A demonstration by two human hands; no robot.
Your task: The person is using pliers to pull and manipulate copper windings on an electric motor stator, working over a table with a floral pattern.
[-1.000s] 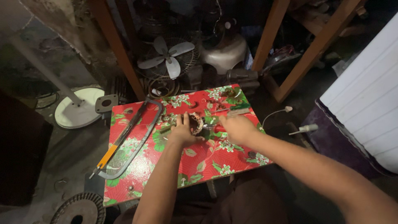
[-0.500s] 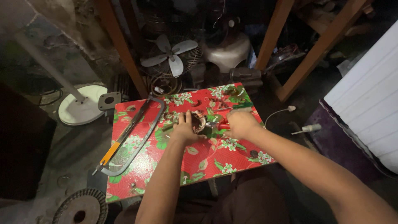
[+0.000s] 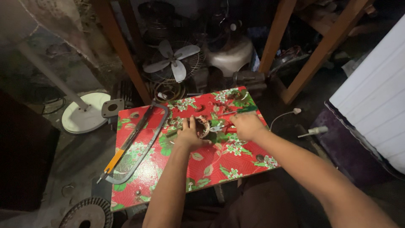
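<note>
Counter (image 3: 219,162) with a red floral cover fills the middle of my view. Hacksaw (image 3: 135,141) lies along its 9 o'clock side, well apart from both hands. Left hand (image 3: 187,136) rests at centre, fingers spread against a small round wound coil (image 3: 202,125). Right hand (image 3: 246,126), just at 3 o'clock of the coil, has fingers curled together on a thin metal tool (image 3: 217,127) reaching toward it.
</note>
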